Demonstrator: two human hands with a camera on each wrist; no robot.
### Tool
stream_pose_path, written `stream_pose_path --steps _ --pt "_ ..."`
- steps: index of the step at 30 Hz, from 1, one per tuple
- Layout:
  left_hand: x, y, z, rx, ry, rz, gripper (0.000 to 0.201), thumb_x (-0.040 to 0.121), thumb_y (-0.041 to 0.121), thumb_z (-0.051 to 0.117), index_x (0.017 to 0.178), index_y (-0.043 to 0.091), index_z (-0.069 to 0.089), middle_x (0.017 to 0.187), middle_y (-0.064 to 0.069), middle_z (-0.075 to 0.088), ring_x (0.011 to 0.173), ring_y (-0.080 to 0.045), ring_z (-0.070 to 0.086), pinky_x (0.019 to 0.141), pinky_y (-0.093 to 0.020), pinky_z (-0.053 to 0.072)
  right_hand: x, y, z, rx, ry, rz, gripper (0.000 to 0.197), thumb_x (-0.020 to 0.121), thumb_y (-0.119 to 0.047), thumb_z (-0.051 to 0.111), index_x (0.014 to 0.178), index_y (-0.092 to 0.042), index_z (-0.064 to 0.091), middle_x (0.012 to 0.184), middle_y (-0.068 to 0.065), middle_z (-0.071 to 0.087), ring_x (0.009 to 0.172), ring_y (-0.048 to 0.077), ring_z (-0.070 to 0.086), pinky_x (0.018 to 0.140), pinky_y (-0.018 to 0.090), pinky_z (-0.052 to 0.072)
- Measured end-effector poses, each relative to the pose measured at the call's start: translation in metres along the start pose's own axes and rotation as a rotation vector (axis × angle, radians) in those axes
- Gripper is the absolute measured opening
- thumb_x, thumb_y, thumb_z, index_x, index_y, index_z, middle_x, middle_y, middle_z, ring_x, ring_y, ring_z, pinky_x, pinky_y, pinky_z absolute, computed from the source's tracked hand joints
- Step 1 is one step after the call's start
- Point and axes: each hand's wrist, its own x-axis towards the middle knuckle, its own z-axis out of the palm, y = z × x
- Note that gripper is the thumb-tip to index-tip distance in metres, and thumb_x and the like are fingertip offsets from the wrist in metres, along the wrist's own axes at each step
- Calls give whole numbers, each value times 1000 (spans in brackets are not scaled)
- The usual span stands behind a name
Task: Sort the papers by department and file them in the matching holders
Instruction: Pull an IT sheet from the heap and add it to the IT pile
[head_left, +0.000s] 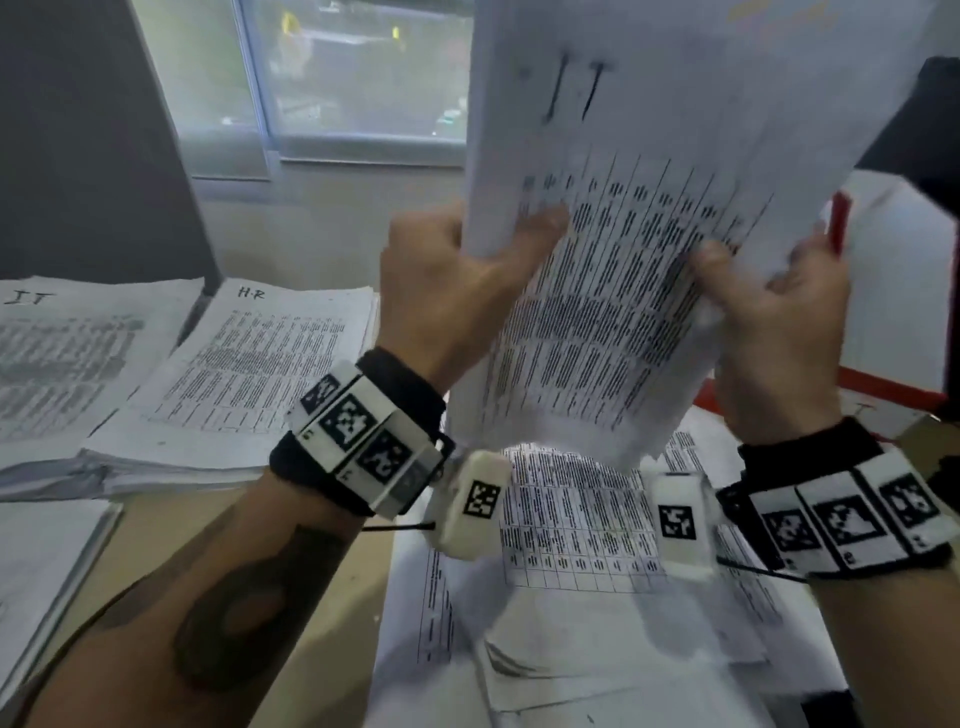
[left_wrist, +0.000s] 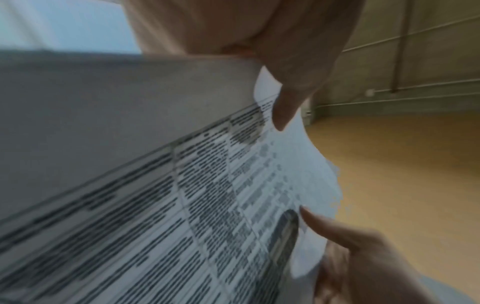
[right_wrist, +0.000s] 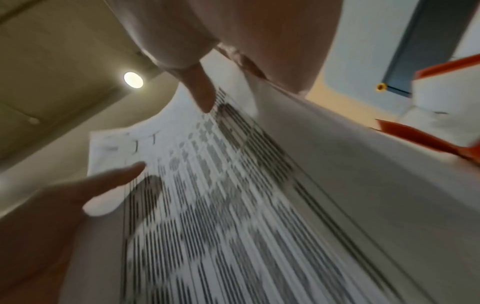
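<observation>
Many white sheets make up the paper stack (head_left: 649, 218) marked "IT" on top (rows of small black print fill the page), and it is held up in the air above more printed papers (head_left: 571, 530). Both the left hand (head_left: 441, 296) and the right hand (head_left: 779, 312) grip its sides, thumbs on the front. Off to the left lie the IT pile (head_left: 57, 353) and the HR pile (head_left: 249, 364).

Left hand (left_wrist: 272, 61) pinches printed papers (left_wrist: 207, 195); wooden floor (left_wrist: 402, 164) beyond.

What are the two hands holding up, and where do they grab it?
A thick white paper stack marked "IT"; left hand grips its left edge, right hand its right edge.
</observation>
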Motion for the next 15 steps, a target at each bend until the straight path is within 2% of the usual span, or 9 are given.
stream_pose_path --steps 3,4,5,7,8,10,12,13,15 --pt "-18 -28 -2 -73 -10 -128 27 90 21 81 97 -4 75 89 -10 77 74 -22 75 67 -42 63 -14 14 -2 -34 -48 97 21 94 -18 73 94 -22 52 86 -11 64 81 13 62 80 35 54" --pt "-22 -33 -2 -72 -11 -144 29 89 20 82 96 -7 73 89 -12 77 74 -24 75 69 -45 64 -16 16 -2 -46 -53 110 19 96 -17 71 93 -22 53 85 -16 63 81 9 61 82 33 53" --pt "-23 -33 -1 -73 -7 -150 32 88 21 83 94 -9 72 87 -15 76 73 -28 74 68 -48 64 -16 15 0 -36 -56 112 10 98 -16 68 100 -20 59 95 -14 69 92 9 67 89 35 55" --pt "-17 -25 2 -103 21 -148 36 87 23 84 96 -9 72 90 -21 76 77 -35 74 69 -50 64 -11 9 4 -4 -5 104 21 100 -12 62 121 -11 64 118 3 73 114 18 70 103 44 56" --pt "-13 -19 3 -125 48 -147 36 86 23 85 97 -9 72 91 -22 76 79 -36 74 68 -49 63 -8 5 4 27 19 94 25 100 -10 60 125 -9 63 122 8 73 116 21 70 104 46 56" --pt "-10 -14 4 -158 66 -159 36 85 22 85 96 -10 73 92 -22 76 75 -34 74 64 -44 62 -4 8 3 83 25 117 18 101 -8 59 119 -9 64 115 4 75 110 19 72 98 45 58" --pt "-17 -26 4 -164 -5 -220 31 85 24 85 89 -4 73 84 -14 75 71 -27 70 64 -41 61 -11 17 4 58 -45 210 8 99 -7 65 100 -15 62 92 -9 75 92 13 74 88 44 60" --pt "-23 -35 3 -146 -44 -263 27 85 27 85 82 3 72 78 -7 72 70 -24 68 66 -44 62 -15 24 5 18 -73 279 11 97 -8 69 96 -15 61 88 -8 73 91 16 73 90 48 60" --pt "-32 -50 2 -113 -93 -338 21 83 30 86 78 17 70 75 2 72 72 -19 71 70 -44 64 -26 41 6 -42 -101 382 18 92 -7 76 101 -11 61 95 8 73 98 34 72 99 54 57"
